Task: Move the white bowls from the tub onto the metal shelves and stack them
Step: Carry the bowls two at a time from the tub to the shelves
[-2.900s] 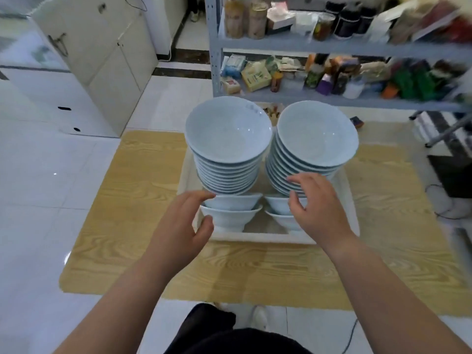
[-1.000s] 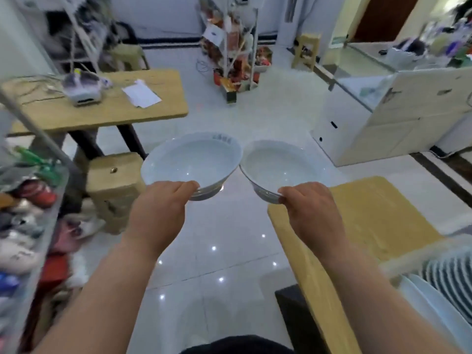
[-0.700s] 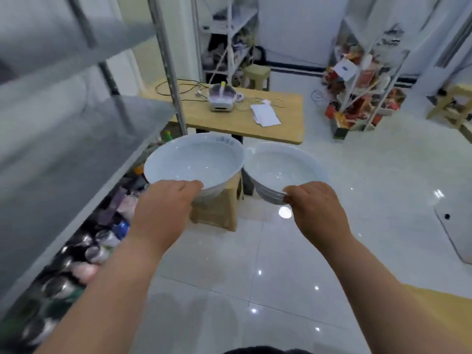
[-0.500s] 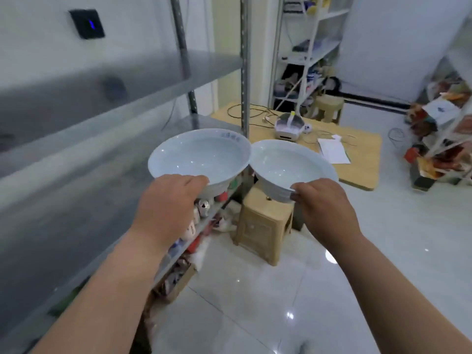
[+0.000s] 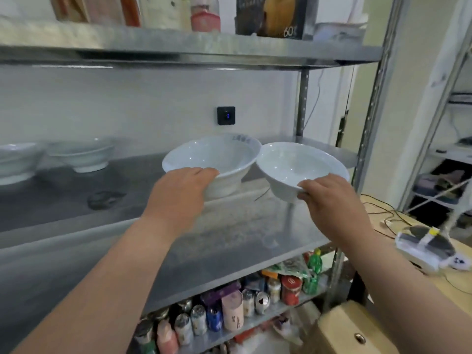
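two white bowls are in hand, both upright, held over the middle shelf (image 5: 229, 241) of the metal rack. the left hand (image 5: 178, 192) grips the left bowl (image 5: 214, 159) at its near rim, fingers (image 5: 204, 172) curled over the lip and the rest of the hand against the outer wall. the right hand (image 5: 334, 203) holds the right bowl (image 5: 301, 164) the same way at its near rim, fingers (image 5: 310, 186) hooked over the edge. the two rims meet or very nearly meet in the middle; contact cannot be confirmed. the left bowl sits low over the shelf surface, and whether its foot touches the metal cannot be told. the right bowl hangs clear above the right end of the shelf. further left on the same shelf stand other white bowls (image 5: 81, 155), blurred, seemingly in short stacks, well apart from the carried pair. judgement: glazed ceramic, rigid, moderately heavy for a one-rim hold, smooth and likely slippery, and brittle on contact with metal or with another bowl. a rim grip is adequate for a short carry; a hold under the flared wall near the foot would be safer for lowering. the rims knocking together is the chief risk. nesting into the stacks at left calls for a level, centred descent, one bowl at a time.
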